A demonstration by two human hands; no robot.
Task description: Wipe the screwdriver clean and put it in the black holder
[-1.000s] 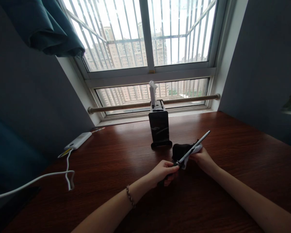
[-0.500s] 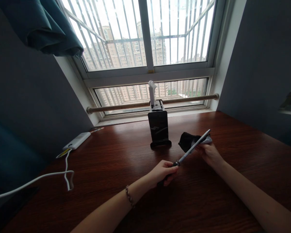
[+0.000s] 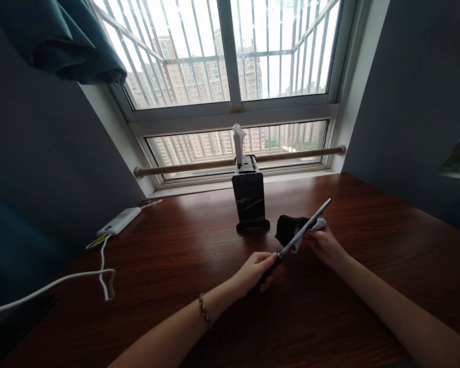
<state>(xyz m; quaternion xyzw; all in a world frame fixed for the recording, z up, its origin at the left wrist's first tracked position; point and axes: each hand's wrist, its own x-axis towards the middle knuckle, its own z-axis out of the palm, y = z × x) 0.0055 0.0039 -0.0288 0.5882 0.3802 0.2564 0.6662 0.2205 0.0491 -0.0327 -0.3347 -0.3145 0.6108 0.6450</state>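
Gripping slim black-handled rod (image 3: 305, 226): left hand (image 3: 254, 272); right hand (image 3: 325, 242) pinching crumpled black-white cloth (image 3: 289, 228).

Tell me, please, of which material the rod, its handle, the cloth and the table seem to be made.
Rod: probably metal, pale grey, straight and smooth-looking.
Handle: perhaps black plastic; the left hand hides much of it.
Cloth: likely fabric, matt, black and whitish, with folds.
Table: wood or wood-look laminate, reddish-brown, with streaky grain and glossy reflections.
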